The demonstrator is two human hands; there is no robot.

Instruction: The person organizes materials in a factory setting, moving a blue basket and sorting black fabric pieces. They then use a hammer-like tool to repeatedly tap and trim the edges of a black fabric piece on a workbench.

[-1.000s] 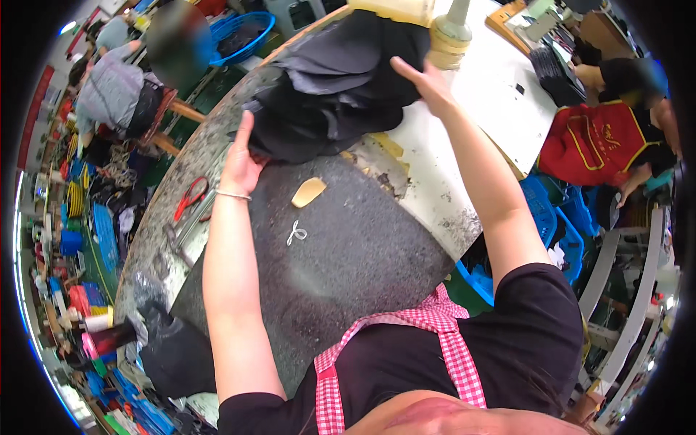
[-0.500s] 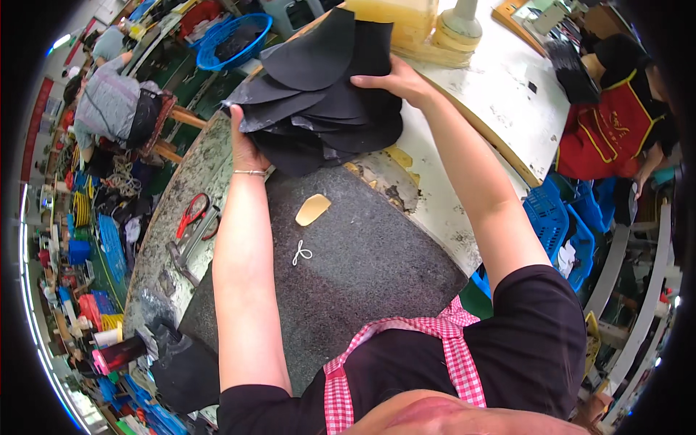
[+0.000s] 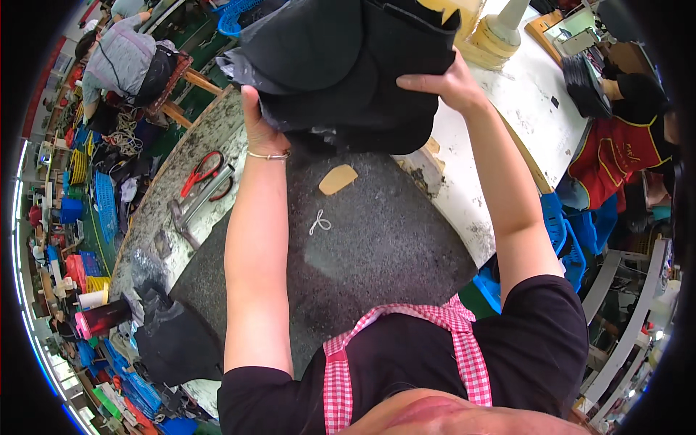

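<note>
One dark mat: nearest me, flat on the bench.
White loop: small, thin, lying on the mat.
Tan piece: flat on the mat, just beyond the loop.
Left hand: at the stack's left edge, thumb up against it; fingers hidden, so can't tell if they pinch.
Right hand: clamped on the right edge, thumb over the face, fingers behind.
Black pieces: layered stack between my hands, over the mat's far end; edges don't line up.
Weight: light per sheet, I'd guess, some heft as a bundle (can't count the layers).
Stiffness: looks soft, likely sags mid-span; not fragile, might crease.
Slip: layers probably slide on each other.
Grip: both side edges, thumbs on top, fingers under the full thickness; a corner pinch would likely shed layers.
Yellowish bottle: beyond my right hand.
</note>
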